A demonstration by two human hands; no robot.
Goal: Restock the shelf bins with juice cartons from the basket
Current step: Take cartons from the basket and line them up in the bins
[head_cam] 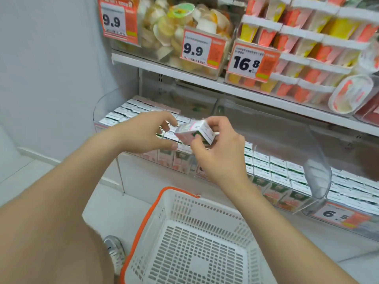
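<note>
Nearest, at the bottom centre of the frame, the white basket with its orange rim sits on the floor below both forearms. The only carton in view outside the bins is the one in hand.

Above it, at mid-frame, the right hand pinches the juice carton between thumb and curled fingers, clear of the shelf. The carton lies tipped over. Its long axis runs roughly left to right across the frame, with the white end towards the right hand and the pink body pointing at the left hand. The left hand hovers just beside that free end with its fingers loosely curled and thumb spread, holding nothing. Whether a fingertip touches the carton I cannot tell.

Just behind and below the hands, centre left of the frame, is the clear-walled shelf bin. Its packed cartons stand upright in rows, white tops up. So the held carton lies crosswise to the rows. My judgement is that it has to be turned on end, white top up, and lowered into the gap behind the left hand, which is nearer to it.

Further right, a second bin is also stocked, and the upper shelf carries cups and price tags.
</note>
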